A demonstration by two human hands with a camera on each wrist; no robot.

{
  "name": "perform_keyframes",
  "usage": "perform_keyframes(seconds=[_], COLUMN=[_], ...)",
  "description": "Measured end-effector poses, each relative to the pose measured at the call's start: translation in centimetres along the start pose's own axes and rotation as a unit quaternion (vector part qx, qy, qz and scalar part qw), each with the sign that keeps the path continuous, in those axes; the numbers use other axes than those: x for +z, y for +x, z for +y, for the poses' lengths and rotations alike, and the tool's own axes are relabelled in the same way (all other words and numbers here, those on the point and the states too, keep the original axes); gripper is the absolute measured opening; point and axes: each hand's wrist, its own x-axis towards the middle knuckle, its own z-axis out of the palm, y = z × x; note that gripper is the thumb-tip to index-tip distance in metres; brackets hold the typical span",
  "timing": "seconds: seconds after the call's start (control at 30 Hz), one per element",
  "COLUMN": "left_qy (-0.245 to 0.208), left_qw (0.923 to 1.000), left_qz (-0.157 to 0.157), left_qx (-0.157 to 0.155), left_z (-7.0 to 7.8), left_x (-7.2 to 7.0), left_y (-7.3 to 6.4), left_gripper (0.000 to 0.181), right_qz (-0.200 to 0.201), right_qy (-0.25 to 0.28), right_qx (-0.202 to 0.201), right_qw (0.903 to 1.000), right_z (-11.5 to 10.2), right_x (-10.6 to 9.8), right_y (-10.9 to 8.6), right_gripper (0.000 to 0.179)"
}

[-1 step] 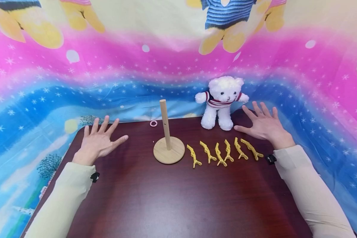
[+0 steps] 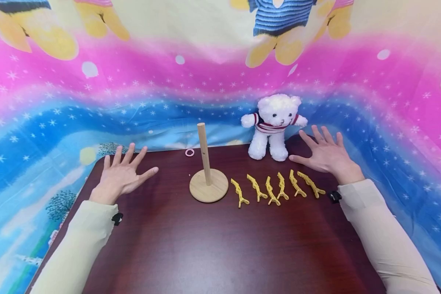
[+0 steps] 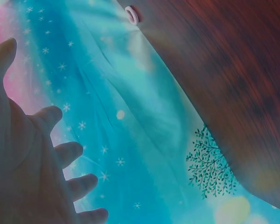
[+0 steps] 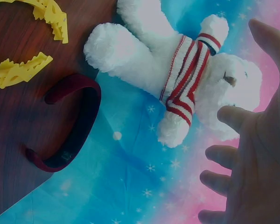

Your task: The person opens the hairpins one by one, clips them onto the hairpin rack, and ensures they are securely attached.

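Observation:
My left hand (image 2: 119, 177) is spread above the left side of the table, fingers straight, holding nothing. On the right, my right hand (image 2: 328, 155) is spread the same way, also holding nothing, beside a white teddy bear (image 2: 272, 126) in a striped sweater. Several yellow alligator hair clips (image 2: 257, 188) lie in a row below the bear. A wooden stand (image 2: 208, 194) with an upright post is left of them. A small pink ring-shaped band (image 2: 189, 152) lies by the back edge. The right wrist view shows a dark red headband (image 4: 95, 100), which my right hand hides from the head view.
The dark wooden table (image 2: 206, 245) has its back edge against a printed cloth (image 2: 161, 114) with pink and blue areas, which rises on the left, back and right. The bear stands upright at that back edge.

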Motion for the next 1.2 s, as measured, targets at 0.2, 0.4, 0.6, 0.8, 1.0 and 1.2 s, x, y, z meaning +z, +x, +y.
perform_keyframes(seconds=[0.2, 0.4, 0.6, 0.8, 1.0, 1.2], left_qy=[-0.006, -0.007, -0.012, -0.011, -0.023, -0.031], left_qw=[1.0000, 0.9999, 0.9999, 0.9999, 0.9996, 0.9990], left_qz=[-0.006, -0.007, -0.012, -0.011, -0.015, -0.025], left_qx=[0.000, 0.002, 0.002, 0.004, 0.010, 0.017], left_z=[0.0, 0.0, 0.0, 0.1, 0.5, 1.0], left_x=[0.0, 0.0, 0.0, 0.2, 0.3, 0.6], left_y=[-0.1, -0.1, -0.1, 0.1, 0.2, 0.3], left_gripper=[0.096, 0.095, 0.095, 0.094, 0.093, 0.091], right_qz=[-0.001, -0.004, -0.006, -0.008, -0.004, 0.006], right_qy=[-0.003, -0.005, -0.006, 0.000, 0.009, 0.013], right_qx=[-0.001, -0.001, -0.002, -0.008, -0.009, -0.017], right_qw=[1.0000, 1.0000, 1.0000, 0.9999, 0.9999, 0.9998], right_z=[0.0, 0.0, 0.0, 0.2, 0.6, 0.8], right_x=[0.0, 0.0, 0.0, 0.2, 0.3, 0.4], right_y=[0.0, 0.0, -0.1, -0.2, -0.3, -0.2], right_gripper=[0.105, 0.106, 0.105, 0.104, 0.100, 0.099])
